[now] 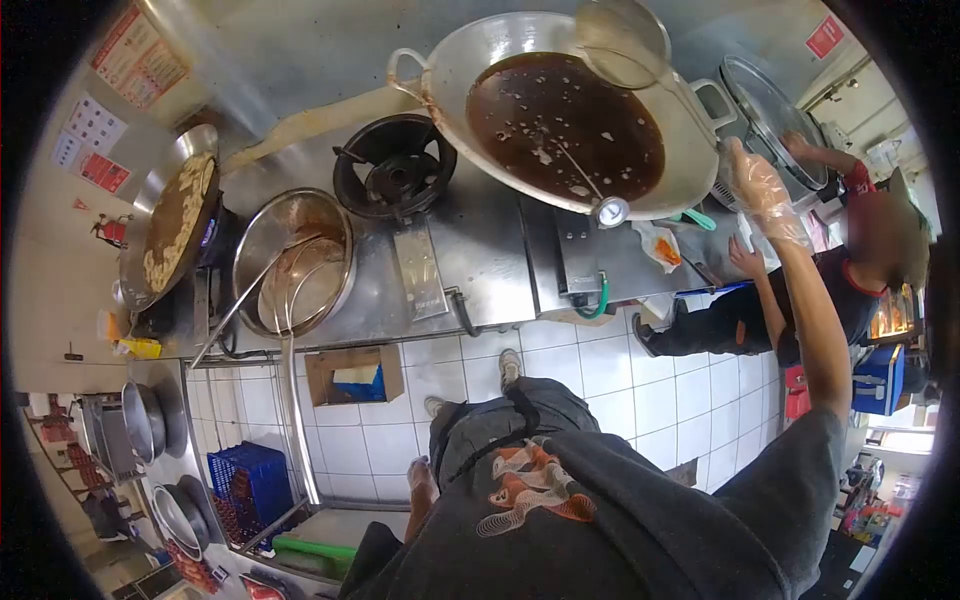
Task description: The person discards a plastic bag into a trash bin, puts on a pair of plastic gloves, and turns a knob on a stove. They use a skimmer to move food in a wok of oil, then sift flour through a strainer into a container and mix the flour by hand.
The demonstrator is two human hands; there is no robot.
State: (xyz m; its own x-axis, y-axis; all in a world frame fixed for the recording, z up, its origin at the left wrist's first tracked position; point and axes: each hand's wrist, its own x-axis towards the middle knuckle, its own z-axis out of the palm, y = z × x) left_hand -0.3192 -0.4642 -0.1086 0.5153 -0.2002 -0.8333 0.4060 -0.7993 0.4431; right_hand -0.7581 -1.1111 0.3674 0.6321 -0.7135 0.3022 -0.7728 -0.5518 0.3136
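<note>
My right hand (765, 193), in a clear plastic glove, is closed around the handle of a round wire-mesh skimmer (622, 42). The skimmer's mesh is raised over the far right rim of a large two-handled wok (690, 150). Dark brown oil (540, 115) with pale floating bits fills the bottom of this wok. A dial thermometer (611, 211) rests at the wok's near rim, its thin probe slanting into the oil. Down beside my left thigh hangs my left hand (421, 474), small in view and away from the counter; its fingers cannot be made out.
Left of the wok are a burner (393, 170), a steel bowl (340, 270) holding strainers with long handles, and a pan of pale pieces in oil (180, 220). A co-worker (830, 300) stands at right, one hand by a large round lid (760, 110). A cardboard box (318, 378) sits below.
</note>
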